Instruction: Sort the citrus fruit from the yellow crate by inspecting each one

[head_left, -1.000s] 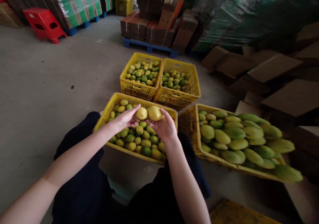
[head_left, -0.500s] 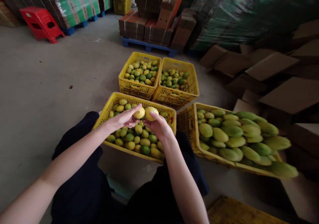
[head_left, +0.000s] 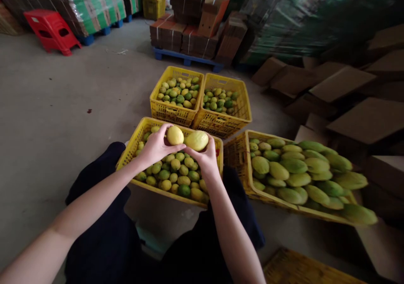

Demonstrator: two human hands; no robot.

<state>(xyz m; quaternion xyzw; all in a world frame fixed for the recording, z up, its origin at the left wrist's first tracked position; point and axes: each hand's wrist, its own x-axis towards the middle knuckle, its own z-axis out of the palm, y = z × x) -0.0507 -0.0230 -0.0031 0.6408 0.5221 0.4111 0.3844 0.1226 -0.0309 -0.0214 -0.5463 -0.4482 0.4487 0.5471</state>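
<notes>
My left hand (head_left: 157, 146) is closed round a round yellow lemon (head_left: 175, 135), thumb below and fingers behind. Beside it, my right hand (head_left: 206, 158) grips a longer, paler lemon (head_left: 197, 141) between thumb and fingers. The two fruits are close together, and my thumbs nearly meet beneath them. Both hands are above a yellow plastic crate (head_left: 170, 195) full of yellow and green lemons (head_left: 174, 164). My wrists and hands hide part of that fruit.
Two more yellow crates (head_left: 175, 114) of similar fruit stand just beyond. To the right, a crate (head_left: 248, 162) is heaped with large green papayas (head_left: 293, 166). Flat cardboard boxes (head_left: 344, 80) lie at the right. A red stool (head_left: 52, 31) and a blue pallet (head_left: 186, 59) of cartons are farther back.
Both hands have turned and risen slightly, bringing the two lemons up into fuller view. The left lemon moved a little left, the right one a little right. The crates stayed put.
</notes>
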